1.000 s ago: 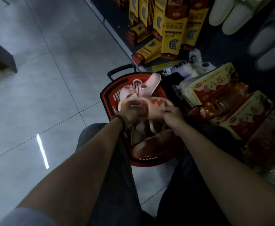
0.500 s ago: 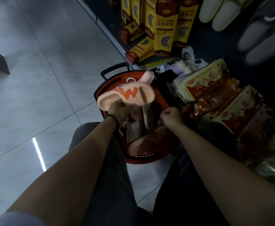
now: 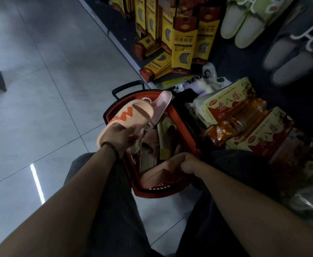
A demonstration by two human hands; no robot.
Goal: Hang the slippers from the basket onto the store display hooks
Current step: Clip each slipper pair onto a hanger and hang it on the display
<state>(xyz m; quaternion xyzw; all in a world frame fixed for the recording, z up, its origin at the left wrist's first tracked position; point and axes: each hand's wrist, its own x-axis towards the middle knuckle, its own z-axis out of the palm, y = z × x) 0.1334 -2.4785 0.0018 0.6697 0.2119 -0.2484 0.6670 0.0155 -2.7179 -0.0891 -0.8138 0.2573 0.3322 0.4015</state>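
We were near the start of this job, we think. Our left hand gripped a peach slipper with an orange mark by its heel end. It was held up in the air, just over the left rim of the red basket. Our right hand was down inside the basket, at the near end. Its fingers were curled round the edge of a second peach slipper, which lay in the basket. It looked like the mate of the first one.

A pink slipper stuck up at the far end of the basket, and more slippers lay in a heap in the middle. It was too dark to count them. So the basket was far from empty.

Up on the display to the right, green slippers and grey slippers hung on white hangers. We could not tell who had hung those.

Neither peach slipper was on a hook yet. We judged that we had to lift out the second one, pair the two and hang them up. Then we had to do the same with the rest.
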